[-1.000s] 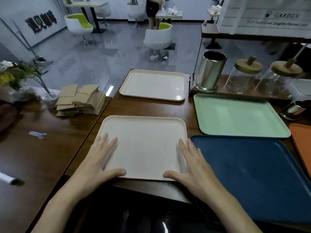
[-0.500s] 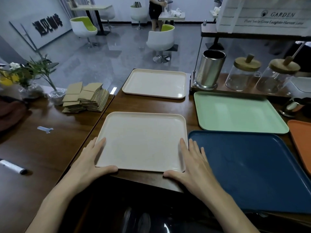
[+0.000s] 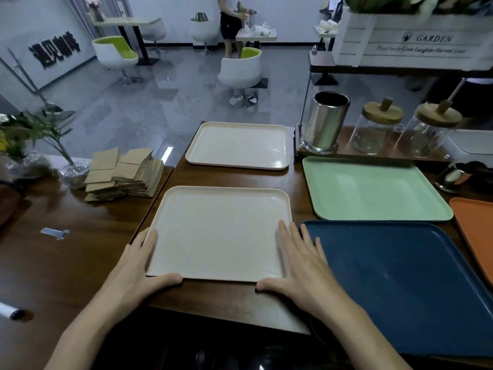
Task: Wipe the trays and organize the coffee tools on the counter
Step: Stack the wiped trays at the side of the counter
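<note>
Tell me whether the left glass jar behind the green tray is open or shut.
Shut. A wooden lid sits flat across the mouth of the jar, with its knob pointing up.

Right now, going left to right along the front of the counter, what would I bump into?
marker pen, left hand, near cream tray, right hand, blue tray, orange tray

Single head-worn wide-angle view, looking forward and down, close over the counter (image 3: 234,180), café floor beyond
</note>
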`<action>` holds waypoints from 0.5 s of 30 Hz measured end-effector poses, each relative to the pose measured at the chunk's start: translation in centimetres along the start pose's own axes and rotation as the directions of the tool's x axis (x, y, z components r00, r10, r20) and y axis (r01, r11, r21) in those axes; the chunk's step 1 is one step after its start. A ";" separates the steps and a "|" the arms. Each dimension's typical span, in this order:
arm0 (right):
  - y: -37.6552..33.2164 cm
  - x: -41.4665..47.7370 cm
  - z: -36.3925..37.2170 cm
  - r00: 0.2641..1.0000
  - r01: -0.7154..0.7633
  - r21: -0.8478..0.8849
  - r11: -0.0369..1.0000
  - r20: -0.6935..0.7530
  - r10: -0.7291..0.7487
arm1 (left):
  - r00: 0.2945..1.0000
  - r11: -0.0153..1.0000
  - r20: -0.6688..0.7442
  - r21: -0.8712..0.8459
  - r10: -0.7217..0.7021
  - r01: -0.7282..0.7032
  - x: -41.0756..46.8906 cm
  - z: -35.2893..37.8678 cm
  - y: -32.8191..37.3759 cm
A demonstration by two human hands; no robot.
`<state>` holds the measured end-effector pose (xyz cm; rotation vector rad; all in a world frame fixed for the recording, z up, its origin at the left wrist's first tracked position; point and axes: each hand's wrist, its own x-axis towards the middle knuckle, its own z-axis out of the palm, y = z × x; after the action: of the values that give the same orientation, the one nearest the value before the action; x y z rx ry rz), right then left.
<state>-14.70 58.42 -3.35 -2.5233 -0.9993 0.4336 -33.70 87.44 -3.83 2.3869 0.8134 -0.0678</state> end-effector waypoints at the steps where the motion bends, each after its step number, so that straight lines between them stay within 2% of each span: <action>1: -0.1 0.4 -0.1 1.000 -0.003 -0.001 1.000 0.000 0.003 | 1.000 1.000 -0.010 -0.008 -0.003 0.003 0.3 -0.1 -0.1; 6: -0.6 2.4 -0.1 0.999 -0.037 -0.011 0.999 0.004 0.037 | 0.998 0.998 0.002 -0.010 -0.061 0.061 1.9 -1.0 -0.4; 15: -0.7 4.0 -1.0 1.000 -0.008 0.018 1.000 -0.026 0.008 | 0.995 0.996 -0.093 -0.073 0.048 -0.054 3.6 -1.4 0.6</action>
<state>-11.94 61.44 -2.73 -2.5119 -0.9716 0.4086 -30.66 89.80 -3.22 2.3523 0.7822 0.0910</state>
